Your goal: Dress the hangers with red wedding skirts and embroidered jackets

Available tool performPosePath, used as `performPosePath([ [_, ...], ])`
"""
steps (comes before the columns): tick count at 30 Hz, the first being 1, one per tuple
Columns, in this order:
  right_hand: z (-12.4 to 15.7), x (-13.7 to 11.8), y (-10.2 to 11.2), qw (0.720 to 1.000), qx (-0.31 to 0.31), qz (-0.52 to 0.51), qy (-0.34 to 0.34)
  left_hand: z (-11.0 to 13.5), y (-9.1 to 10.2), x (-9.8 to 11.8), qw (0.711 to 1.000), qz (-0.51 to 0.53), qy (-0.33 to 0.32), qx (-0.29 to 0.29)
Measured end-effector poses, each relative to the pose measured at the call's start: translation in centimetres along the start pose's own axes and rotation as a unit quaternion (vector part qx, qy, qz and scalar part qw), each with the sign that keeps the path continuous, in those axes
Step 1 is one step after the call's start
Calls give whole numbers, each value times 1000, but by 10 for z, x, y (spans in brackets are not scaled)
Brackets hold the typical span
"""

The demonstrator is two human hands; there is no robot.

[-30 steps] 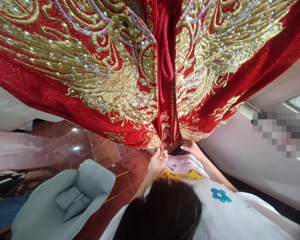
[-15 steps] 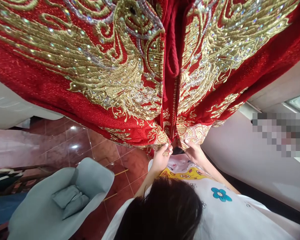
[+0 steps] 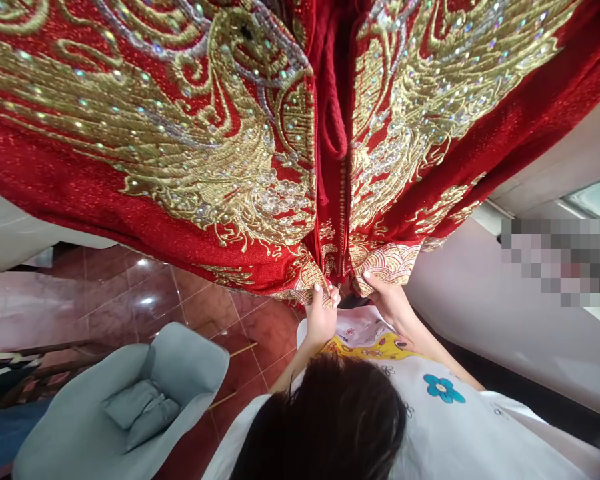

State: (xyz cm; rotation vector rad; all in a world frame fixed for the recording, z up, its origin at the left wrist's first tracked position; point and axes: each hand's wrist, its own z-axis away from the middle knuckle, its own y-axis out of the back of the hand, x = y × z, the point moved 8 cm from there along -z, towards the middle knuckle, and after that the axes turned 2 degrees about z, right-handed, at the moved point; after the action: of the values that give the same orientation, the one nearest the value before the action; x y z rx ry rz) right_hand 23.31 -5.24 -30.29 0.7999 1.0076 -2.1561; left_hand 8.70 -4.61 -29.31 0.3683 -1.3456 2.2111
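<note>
A red jacket point(image 3: 130, 220) with gold embroidery, beads and sequins fills the upper half of the head view. Its front stands open down the middle, and a red cord loop point(image 3: 336, 130) hangs between the two front edges. My left hand point(image 3: 323, 317) pinches the lower corner of the left front panel, thumb on top. The lower corner of the right panel, with its gold wave-patterned hem point(image 3: 393, 265), is gripped by my right hand point(image 3: 387, 300). Both hands are close together at the hem, a small gap between them. The fingers under the cloth are partly hidden.
A grey chair point(image 3: 180, 360) with a cushion stands at lower left on the red tiled floor point(image 3: 210, 307). Clothes point(image 3: 10, 427) lie beyond it at the far left. To the right is a pale surface point(image 3: 460, 300). Dark hair point(image 3: 325, 420) covers the bottom middle.
The jacket has shifted slightly left in view, and my left hand has moved a little left with its corner. The gap between the two hands is slightly wider.
</note>
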Motion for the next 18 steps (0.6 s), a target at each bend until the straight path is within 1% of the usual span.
performPosePath([
  [4,-4,2,-5,1000,-4,-5,16,-2,1,1,1000,-10,-5,7],
  [9,2,-2,-14,999,-11,8,29,-3,6,-2,999,-38,15,32],
  [11,4,-6,-13,998,-1,35,45,-4,7,-3,998,-44,21,37],
  [14,2,-13,-6,994,29,76,77,-5,8,-3,998,-49,24,44],
  [16,-3,-11,-3,994,25,82,63,-6,7,-4,997,-51,27,42],
  [18,-6,-6,-2,996,6,83,31,-7,6,-5,997,-56,31,35],
])
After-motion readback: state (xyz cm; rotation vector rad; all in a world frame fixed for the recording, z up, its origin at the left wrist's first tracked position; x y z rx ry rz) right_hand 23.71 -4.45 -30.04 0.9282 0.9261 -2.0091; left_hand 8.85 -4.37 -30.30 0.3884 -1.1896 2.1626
